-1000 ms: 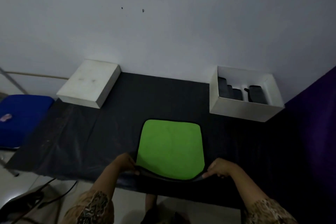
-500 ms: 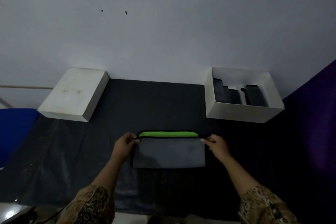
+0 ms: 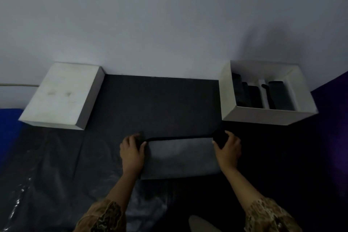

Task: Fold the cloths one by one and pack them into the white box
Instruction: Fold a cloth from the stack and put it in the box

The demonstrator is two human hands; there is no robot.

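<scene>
Dark tabletop [image 3: 160, 103], cloth [image 3: 180, 158] edge-pinched

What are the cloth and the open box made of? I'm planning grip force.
Cloth: soft fabric with a matte grey face, likely microfibre; it lies folded flat with a dark stitched edge. Open white box: probably stiff cardboard; thin straight walls, matte finish.

A pale grey wall [image 3: 169, 24] with small dark marks fills the upper view; black sheeting covers the worktop [image 3: 160, 103]; dim light; a purple surface [image 3: 335, 118] at right.
</scene>
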